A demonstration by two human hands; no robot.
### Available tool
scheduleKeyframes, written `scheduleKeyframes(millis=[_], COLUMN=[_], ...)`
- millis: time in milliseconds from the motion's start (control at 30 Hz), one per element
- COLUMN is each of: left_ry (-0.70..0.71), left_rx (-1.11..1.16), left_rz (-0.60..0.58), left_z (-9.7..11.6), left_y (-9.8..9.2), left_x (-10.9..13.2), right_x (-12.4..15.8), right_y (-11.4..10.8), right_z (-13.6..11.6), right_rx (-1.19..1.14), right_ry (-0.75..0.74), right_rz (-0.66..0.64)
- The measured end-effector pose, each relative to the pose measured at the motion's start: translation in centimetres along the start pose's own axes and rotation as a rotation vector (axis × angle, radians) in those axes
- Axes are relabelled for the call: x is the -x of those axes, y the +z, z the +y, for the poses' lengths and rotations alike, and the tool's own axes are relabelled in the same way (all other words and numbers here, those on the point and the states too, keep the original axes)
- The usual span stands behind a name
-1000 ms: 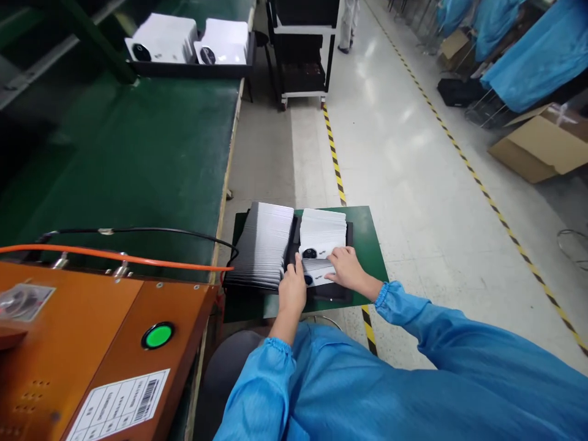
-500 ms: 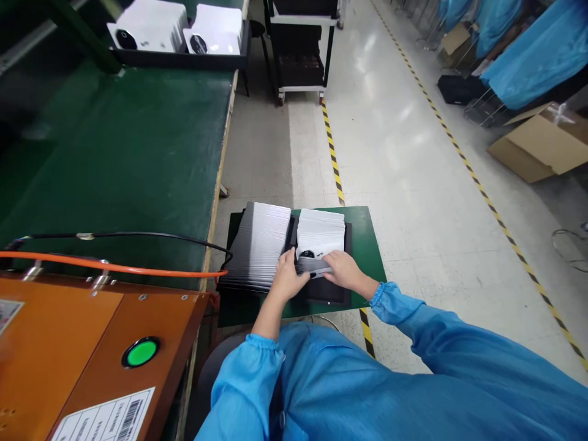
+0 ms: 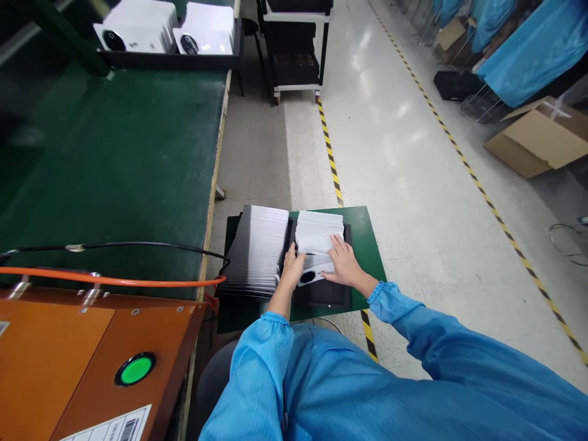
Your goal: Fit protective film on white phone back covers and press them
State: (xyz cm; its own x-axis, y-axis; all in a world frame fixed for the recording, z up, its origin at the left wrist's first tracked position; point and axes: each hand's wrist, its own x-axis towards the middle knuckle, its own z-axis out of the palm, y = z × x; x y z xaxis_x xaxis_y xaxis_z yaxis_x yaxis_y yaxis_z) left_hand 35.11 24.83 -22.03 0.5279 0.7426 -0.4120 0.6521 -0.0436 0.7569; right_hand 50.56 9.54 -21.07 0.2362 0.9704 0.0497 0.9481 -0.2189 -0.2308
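A row of thin white panels [image 3: 319, 228] lies overlapping on a black tray [image 3: 321, 297]. The front panel [image 3: 320, 272] has a dark oval near its left end. At the left edge of these front panels, my left hand [image 3: 293, 267] grips with thumb and fingers. My right hand [image 3: 345, 263] holds the right edge, its fingers reaching over the panels behind. A longer row of grey-white panels [image 3: 257, 248] leans just left of my left hand.
Both rows rest on a small green table [image 3: 365, 245]. Left of it stand a green workbench [image 3: 138, 159] and an orange machine [image 3: 82, 361] with a green button [image 3: 136, 370]. More white panels [image 3: 138, 24] sit in a tray at the back. A cart [image 3: 296, 55] stands on the floor.
The front panels have tipped flatter, showing more of the face with the oval. My right hand's fingers have moved farther back over the row. The view has shifted slightly.
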Motion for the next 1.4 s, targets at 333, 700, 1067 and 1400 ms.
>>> scheduleKeyframes(millis=[333,700,1067,1400], left_ry=[0.316,0.376,0.232,0.434], left_rx=[-0.181,-0.253,-0.189,-0.351], left_rz=[-0.143,-0.083,-0.023,0.072], left_z=[-1.4,0.4,-0.4,1.9], left_y=[-1.4,-1.0,-0.8,-0.1], left_x=[4.9,3.1,3.1,4.7], right_x=[1.2,-0.7,-2.1,-2.8], right_y=[-2.9,-2.4,-1.2,-2.0], right_z=[-1.0,1.6,-0.4,0.1], right_rx=[0.016,-0.091,-0.147,-0.147], right_ry=[-0.008,-0.148,-0.098,-0.105], right_rz=[0.011,-0.091,-0.082,-0.116])
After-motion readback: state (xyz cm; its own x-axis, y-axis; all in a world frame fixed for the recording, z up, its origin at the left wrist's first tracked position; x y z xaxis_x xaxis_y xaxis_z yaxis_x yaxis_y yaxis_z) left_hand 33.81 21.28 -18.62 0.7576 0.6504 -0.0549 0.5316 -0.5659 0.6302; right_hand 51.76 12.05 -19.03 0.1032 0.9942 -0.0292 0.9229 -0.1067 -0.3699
